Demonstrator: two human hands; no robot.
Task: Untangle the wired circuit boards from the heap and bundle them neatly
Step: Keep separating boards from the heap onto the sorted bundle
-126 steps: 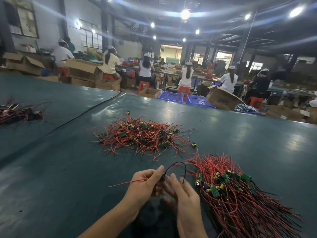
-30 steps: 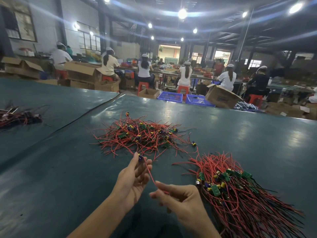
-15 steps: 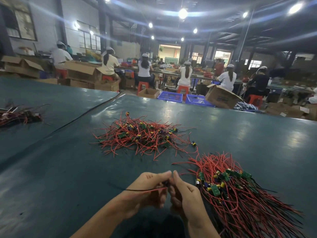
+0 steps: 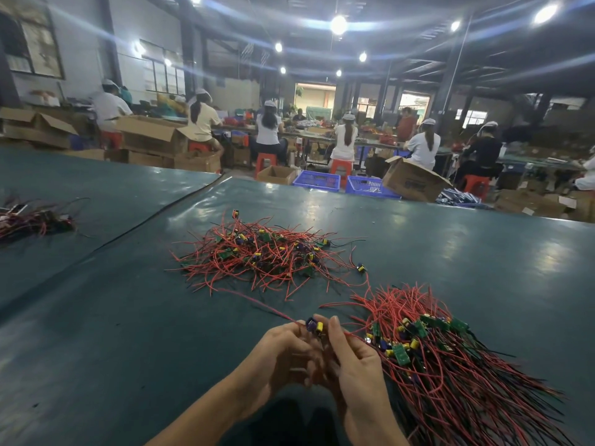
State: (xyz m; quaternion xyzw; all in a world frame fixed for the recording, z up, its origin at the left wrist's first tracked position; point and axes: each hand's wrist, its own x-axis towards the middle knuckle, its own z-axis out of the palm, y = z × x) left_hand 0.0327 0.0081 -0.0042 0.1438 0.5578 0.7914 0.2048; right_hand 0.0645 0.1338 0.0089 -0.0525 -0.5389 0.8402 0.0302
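Head view: a green table [image 4: 450, 252] is shown, bearing an aligned bundle [image 4: 450, 365] at right and a tangled heap [image 4: 264, 252] beyond. Just beside the bundle, one wired circuit board [image 4: 314, 326] is pinched between the left hand [image 4: 283, 352] and right hand [image 4: 354, 358].

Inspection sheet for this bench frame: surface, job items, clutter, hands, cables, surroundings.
Surface: green table cover, glossy with lamp glare.
Job's things: tangled heap at centre; aligned bundle at near right; held board between the hands.
Clutter: small wire pile at far left.
Grippers: left hand and right hand both pinch the held board.
Cables: red lead trails from the held board toward the tangled heap.
Surroundings: seated workers, cardboard box and blue crates beyond the table.
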